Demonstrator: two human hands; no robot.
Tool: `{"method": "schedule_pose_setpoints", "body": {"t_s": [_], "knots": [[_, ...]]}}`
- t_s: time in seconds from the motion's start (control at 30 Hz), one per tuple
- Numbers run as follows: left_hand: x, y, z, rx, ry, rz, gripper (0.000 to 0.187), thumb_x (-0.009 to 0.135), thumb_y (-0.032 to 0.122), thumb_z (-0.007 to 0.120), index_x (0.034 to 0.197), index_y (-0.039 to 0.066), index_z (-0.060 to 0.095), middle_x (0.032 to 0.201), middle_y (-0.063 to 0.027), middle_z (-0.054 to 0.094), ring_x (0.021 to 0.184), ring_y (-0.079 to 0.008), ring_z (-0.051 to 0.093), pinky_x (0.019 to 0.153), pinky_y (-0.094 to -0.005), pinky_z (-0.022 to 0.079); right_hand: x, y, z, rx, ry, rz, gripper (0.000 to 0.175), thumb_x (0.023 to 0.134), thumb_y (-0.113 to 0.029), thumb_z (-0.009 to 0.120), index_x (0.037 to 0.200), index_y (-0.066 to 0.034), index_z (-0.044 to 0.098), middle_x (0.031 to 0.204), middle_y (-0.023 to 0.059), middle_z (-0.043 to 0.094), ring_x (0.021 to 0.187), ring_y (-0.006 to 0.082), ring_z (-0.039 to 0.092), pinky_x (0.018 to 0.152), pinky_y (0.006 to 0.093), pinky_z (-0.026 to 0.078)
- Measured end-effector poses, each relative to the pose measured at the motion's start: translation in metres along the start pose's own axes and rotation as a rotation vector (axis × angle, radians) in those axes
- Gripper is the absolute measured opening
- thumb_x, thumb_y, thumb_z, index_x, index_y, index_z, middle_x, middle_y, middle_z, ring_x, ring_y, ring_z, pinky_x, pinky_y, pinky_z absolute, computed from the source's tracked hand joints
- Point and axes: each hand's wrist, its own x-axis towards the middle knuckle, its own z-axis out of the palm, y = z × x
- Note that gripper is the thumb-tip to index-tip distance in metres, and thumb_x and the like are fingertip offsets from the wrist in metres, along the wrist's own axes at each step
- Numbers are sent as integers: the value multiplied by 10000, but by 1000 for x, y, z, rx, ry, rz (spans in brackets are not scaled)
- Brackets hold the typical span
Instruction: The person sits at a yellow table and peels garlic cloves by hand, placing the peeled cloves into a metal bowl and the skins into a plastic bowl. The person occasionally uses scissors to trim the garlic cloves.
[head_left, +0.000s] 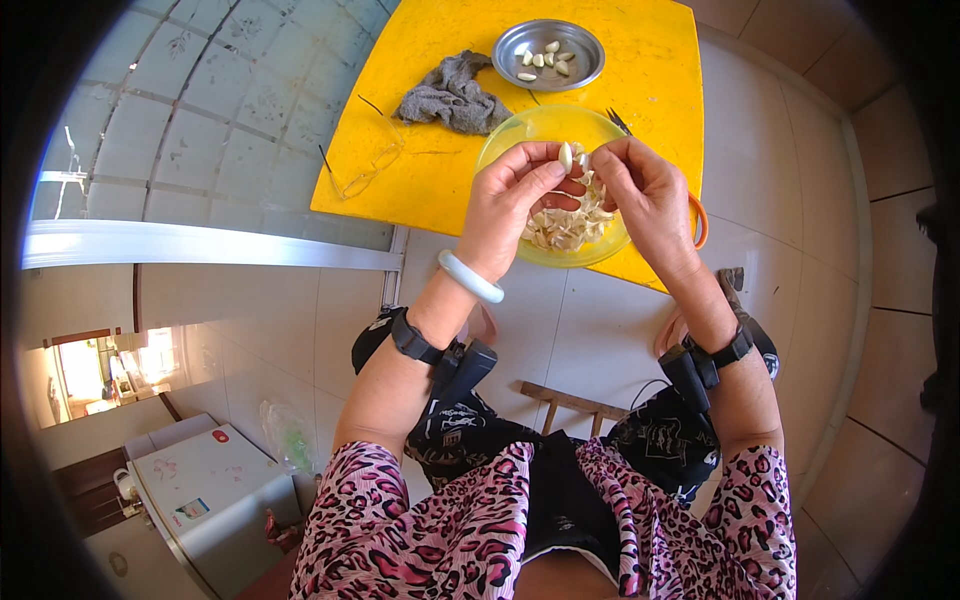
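A peeled-looking garlic clove (565, 157) is pinched between the thumb and forefinger of my left hand (517, 184). Close beside it, my right hand (641, 187) has its thumb and fingertips together, with a pale scrap of garlic skin (584, 160) at their tips. Both hands are above a translucent yellow-green plastic bowl (517, 133), which holds a heap of papery garlic skins (566, 225). Behind it, several pale cloves (538, 60) lie in a round metal bowl (581, 77). My right fingers partly hide what they pinch.
The bowls stand on a yellow table (652, 60). A crumpled grey cloth (454, 97) and eyeglasses (364, 180) lie to the left. A dark pointed tool tip (618, 120) and an orange loop handle (700, 221) show beside the plastic bowl. A wooden stool part (574, 397) is between my legs.
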Motion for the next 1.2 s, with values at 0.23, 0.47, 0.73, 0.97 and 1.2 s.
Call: {"method": "schedule_pose_setpoints", "body": {"t_s": [0.23, 0.47, 0.73, 0.97, 1.2], "knots": [[3, 1, -8, -214, -76, -91, 334, 1057, 158, 587, 1337, -23, 614, 1132, -120, 720, 951, -176, 715, 864, -294, 599, 2, 13, 0, -193, 0, -203, 150, 951, -140, 694, 1003, 1, 691, 753, 52, 682, 691, 122, 649, 654, 280, 519], [6, 1, -17, -238, -38, -85, 311, 1048, 146, 603, 1314, -15, 631, 1074, -105, 727, 928, -162, 707, 848, -280, 595, 4, 6, -10, -240, -88, 7, 177, 922, -87, 684, 1080, -9, 697, 948, 119, 734, 795, 196, 706, 738, 322, 562], [106, 34, -56, 208, 56, 147, 359, 987, 73, 682, 1330, -23, 641, 1184, -143, 729, 1054, -171, 707, 947, -285, 577, 3, 11, -5, -239, -79, -194, 180, 958, -85, 668, 1107, 8, 707, 932, 137, 757, 756, 209, 721, 732, 320, 574], [80, 38, -54, 675, -58, 227, 385, 995, 78, 671, 1377, 31, 645, 1287, -80, 716, 1196, -163, 670, 1006, -311, 545, 3, 8, -25, -272, -49, -120, 182, 992, -143, 680, 1018, 34, 712, 777, 106, 703, 684, 143, 659, 654, 289, 526], [27, -1, -41, 1664, -18, 233, 148, 880, 112, 688, 981, 80, 791, 925, -132, 760, 898, -338, 721, 815, -429, 581, 2, 21, -28, -421, -29, -160, 185, 970, -196, 701, 1001, -13, 703, 821, 129, 721, 701, 236, 688, 672, 328, 544]]}}
